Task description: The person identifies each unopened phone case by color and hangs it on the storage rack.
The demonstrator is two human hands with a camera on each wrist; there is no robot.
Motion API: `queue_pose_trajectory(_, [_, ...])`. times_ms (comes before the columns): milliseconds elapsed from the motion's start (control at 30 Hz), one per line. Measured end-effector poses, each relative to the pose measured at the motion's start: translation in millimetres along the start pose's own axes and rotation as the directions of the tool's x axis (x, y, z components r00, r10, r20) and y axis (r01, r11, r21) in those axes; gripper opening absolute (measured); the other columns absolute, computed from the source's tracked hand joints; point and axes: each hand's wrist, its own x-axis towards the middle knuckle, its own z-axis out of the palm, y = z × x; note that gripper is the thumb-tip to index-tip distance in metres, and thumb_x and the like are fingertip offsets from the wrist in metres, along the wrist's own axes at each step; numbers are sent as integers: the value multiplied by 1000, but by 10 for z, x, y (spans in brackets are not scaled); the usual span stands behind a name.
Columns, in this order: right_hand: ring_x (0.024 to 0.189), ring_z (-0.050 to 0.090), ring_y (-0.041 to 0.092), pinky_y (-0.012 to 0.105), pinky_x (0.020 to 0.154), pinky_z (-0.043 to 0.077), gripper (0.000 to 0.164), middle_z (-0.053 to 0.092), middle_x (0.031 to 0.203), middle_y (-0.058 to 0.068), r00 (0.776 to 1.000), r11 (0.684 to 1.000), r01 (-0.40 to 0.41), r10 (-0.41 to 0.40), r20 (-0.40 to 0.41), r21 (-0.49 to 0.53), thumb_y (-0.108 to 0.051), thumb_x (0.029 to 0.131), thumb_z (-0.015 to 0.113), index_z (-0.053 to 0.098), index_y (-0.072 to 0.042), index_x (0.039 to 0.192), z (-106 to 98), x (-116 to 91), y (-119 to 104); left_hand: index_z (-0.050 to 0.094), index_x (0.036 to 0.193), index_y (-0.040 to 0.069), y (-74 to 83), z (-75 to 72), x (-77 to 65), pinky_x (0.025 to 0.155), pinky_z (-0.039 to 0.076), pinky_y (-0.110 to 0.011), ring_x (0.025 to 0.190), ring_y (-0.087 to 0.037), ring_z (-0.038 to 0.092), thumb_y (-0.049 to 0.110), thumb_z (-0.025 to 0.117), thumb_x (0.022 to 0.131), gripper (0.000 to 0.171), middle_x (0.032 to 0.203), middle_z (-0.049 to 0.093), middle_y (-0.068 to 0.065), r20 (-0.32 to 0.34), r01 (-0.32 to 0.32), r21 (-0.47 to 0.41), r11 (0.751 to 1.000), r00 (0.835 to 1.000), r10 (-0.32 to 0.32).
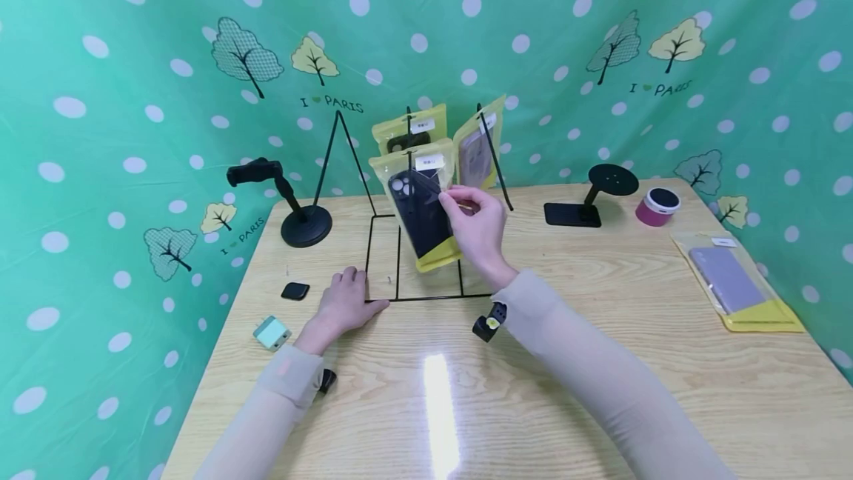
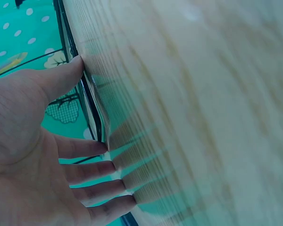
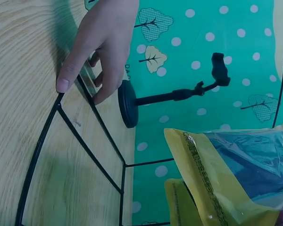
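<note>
My right hand (image 1: 481,230) pinches the right edge of a yellow-and-clear packet holding a dark phone case (image 1: 418,206). The packet hangs at the front of a black wire display rack (image 1: 426,298), tilted. Behind it hangs a second packet with a dark case (image 1: 436,118), partly hidden. A packet with a pale case (image 1: 476,154) hangs on the rack's right prong. My left hand (image 1: 343,301) rests at the rack base's front left corner. In the left wrist view its fingers (image 2: 92,172) reach the tabletop, thumb at the black bar. The right wrist view barely catches my right fingers.
A black phone stand (image 1: 306,227) stands left of the rack. Further right are a flat black stand (image 1: 573,215), a pink-and-white round item (image 1: 657,207) and a packet with a lilac case (image 1: 726,280). A mint charger block (image 1: 272,332) and small black piece (image 1: 295,291) lie left.
</note>
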Motion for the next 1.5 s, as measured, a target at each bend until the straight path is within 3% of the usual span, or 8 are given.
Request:
queue_pose_trajectory(100, [84,66,29,34,74,54,11,67,96,22,1000,1000,11,-11,15,0,3,82,73,70,11,88,18,-7,27,45,130,-11,-12,18,5,81,45,-56,114,-45,42,56,62,86,82,133,40,-30,1,-4,1,1000,1000,4])
queue_pose_trajectory(267, [83,66,19,27,73,53,10,68,96,12,1000,999,17,-17,20,-35,-4,82,75,73,4,88,39,12,226,44,131,-11,-12,24,9,81,45,-56,115,-45,41,56,61,87,82,134,39,-30,3,-6,0,1000,1000,6])
queue_pose_trajectory(600, [81,66,18,30,71,54,11,68,97,8,998,995,64,-63,22,-75,-7,83,75,73,2,88,36,43,354,44,133,-10,14,-8,3,82,45,-55,116,-45,41,55,61,87,82,135,39,-29,9,2,6,1000,1000,-2])
queue_pose_trajectory(867, [98,60,13,37,76,51,9,67,104,4,989,975,149,-144,38,-167,-9,82,77,73,-4,88,-3,80,433,42,134,-11,28,-17,-2,85,44,-56,118,-45,40,54,62,87,83,136,38,-30,9,3,-4,1000,1000,-3])
queue_pose_trajectory(1033, [98,57,12,38,79,49,9,65,105,1,983,960,180,-171,61,-214,-9,83,75,72,-5,91,-57,72,474,42,135,-11,18,-8,-14,84,44,-56,118,-46,39,54,62,87,83,137,37,-30,12,8,-5,1000,1000,-8])
queue_pose_trajectory(1167, [94,58,14,40,79,46,9,66,99,-1,976,941,219,-214,49,-259,-12,84,74,72,-6,90,-181,58,489,43,134,-11,1,11,-11,84,44,-56,118,-46,40,54,61,87,82,136,38,-30,8,1,-3,1000,1000,-1])
queue_pose_trajectory(1333, [87,62,23,37,77,45,8,69,91,4,961,922,273,-273,40,-276,-5,83,74,70,-2,90,-447,76,517,43,134,-11,9,17,-10,84,44,-55,117,-45,40,54,62,87,82,136,38,-30,1,-3,-1,1000,1000,3])
queue_pose_trajectory(1500, [86,62,20,38,80,46,9,69,91,8,964,909,263,-258,61,-322,-7,85,73,70,-1,92,-789,86,502,42,134,-11,14,-6,-18,84,44,-56,118,-46,40,54,61,87,83,136,38,-31,0,-3,-2,1000,1000,3])
